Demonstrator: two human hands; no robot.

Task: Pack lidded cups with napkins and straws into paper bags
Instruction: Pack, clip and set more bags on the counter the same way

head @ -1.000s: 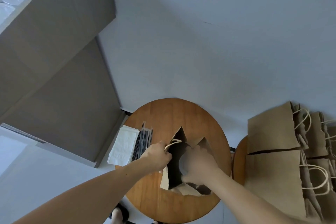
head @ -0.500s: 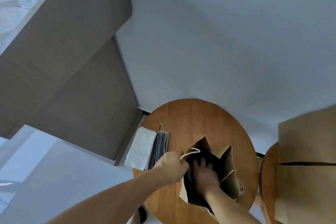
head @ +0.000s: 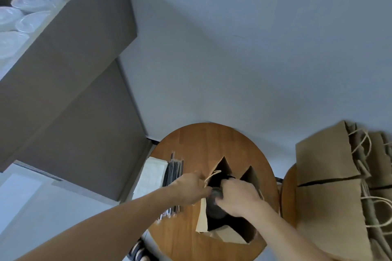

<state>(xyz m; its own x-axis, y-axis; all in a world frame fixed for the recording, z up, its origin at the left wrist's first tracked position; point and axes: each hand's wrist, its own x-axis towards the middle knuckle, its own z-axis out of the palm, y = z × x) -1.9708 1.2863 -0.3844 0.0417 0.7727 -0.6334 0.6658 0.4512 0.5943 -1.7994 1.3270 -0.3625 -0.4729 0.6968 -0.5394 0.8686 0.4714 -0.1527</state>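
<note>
On the round tabletop (head: 212, 140), one open bag (head: 250, 178) stands mouth up near the front right rim, well apart from the far rim. Your left hand (head: 191, 186) pinches its left edge by the twine handle. Your right hand (head: 237, 197) is curled round one cup (head: 213, 205) at the bag's mouth; the cup is blurred, but its long axis seems to point down into the bag. One stack of napkins (head: 150, 178) overhangs the left rim, and one bundle of straws (head: 174, 174) lies just beside it, running front to back. Flat bags (head: 326, 161), several, are piled on a second tabletop (head: 287, 197) to the right. Four lids (head: 31, 3) show on the cabinet (head: 84, 48).
</note>
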